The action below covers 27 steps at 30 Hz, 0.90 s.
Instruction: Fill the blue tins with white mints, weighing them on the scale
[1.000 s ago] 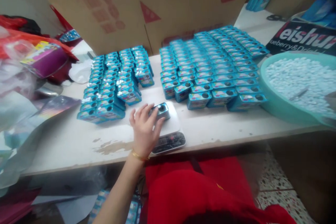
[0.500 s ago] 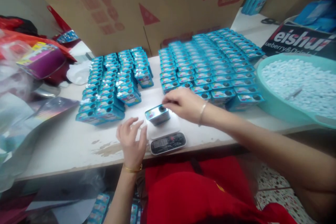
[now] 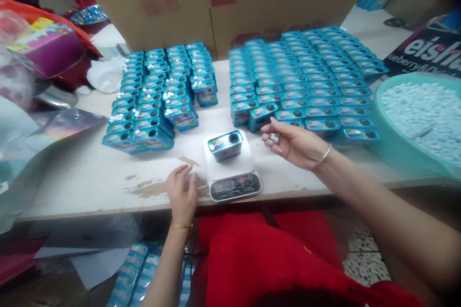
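A blue box with a dark round hole in its top stands on a white scale, whose dark display panel faces the near edge. One white candy lies on the box's top left end. To the right of the scale, my right hand holds a few white candies in its curled fingers, palm partly up. My left hand rests left of the scale with loosely bent fingers apart and nothing in it. A slightly turned blue box stands beyond my right hand.
Rows of blue boxes fill the table's left and right, some with candies on top. A turquoise basin of pale candies sits at the right. Behind stands a large carton; a purple box lies far left.
My right hand has moved right, away from the box on the scale, and the candies in its fingers now show. My left hand has lowered slightly. The view has shifted.
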Each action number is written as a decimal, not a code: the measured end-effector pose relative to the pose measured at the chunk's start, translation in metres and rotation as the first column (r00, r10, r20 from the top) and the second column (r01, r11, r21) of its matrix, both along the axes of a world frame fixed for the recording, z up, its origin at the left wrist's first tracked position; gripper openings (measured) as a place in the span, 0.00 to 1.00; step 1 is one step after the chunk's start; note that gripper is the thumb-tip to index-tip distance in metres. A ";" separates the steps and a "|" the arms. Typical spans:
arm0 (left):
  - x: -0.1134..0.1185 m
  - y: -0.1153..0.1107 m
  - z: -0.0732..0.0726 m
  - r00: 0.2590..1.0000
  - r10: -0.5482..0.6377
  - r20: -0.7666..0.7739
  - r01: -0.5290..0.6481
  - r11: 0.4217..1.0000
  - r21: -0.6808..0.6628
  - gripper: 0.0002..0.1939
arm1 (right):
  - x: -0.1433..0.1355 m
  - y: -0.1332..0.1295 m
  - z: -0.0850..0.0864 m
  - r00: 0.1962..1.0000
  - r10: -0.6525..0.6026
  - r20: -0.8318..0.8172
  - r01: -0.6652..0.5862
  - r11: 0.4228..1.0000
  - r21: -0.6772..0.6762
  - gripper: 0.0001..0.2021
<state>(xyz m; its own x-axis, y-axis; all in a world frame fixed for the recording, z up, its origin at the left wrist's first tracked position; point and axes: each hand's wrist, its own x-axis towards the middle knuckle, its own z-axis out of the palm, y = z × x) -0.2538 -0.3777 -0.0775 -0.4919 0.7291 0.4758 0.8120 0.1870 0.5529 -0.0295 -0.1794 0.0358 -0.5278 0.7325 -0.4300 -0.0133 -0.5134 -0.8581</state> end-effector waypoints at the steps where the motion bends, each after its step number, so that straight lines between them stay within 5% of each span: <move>1: 0.000 -0.001 -0.003 1.000 0.006 0.007 -0.006 1.000 -0.009 0.11 | 0.005 -0.002 -0.007 1.000 -0.005 0.002 0.005 0.998 -0.066 0.07; 6: -0.003 -0.003 -0.016 1.000 0.024 -0.002 -0.024 0.998 -0.055 0.12 | 0.017 -0.016 -0.014 0.992 0.112 0.053 -0.108 0.991 -0.079 0.07; 12: -0.003 -0.003 -0.022 0.996 0.033 -0.082 -0.040 0.995 -0.090 0.12 | 0.000 -0.019 0.010 0.971 0.177 0.162 -0.209 0.955 0.213 0.14; 17: -0.002 -0.002 -0.025 0.988 0.032 -0.149 -0.044 0.996 -0.081 0.11 | -0.027 -0.017 0.022 0.969 0.162 0.188 -0.234 0.850 0.473 0.19; 20: -0.003 -0.002 -0.026 0.984 0.021 -0.179 -0.034 0.997 -0.074 0.10 | -0.046 -0.013 0.018 0.949 0.163 0.271 -0.301 0.730 0.614 0.19; 24: -0.001 0.002 -0.008 0.994 -0.008 -0.111 0.011 1.000 0.025 0.11 | -0.052 -0.007 0.011 0.928 0.051 0.369 -0.325 0.596 0.734 0.18; 27: 0.006 0.012 0.024 0.992 -0.058 -0.110 0.070 0.991 0.116 0.15 | -0.034 -0.009 0.001 0.964 -0.035 0.265 -0.182 0.640 0.747 0.18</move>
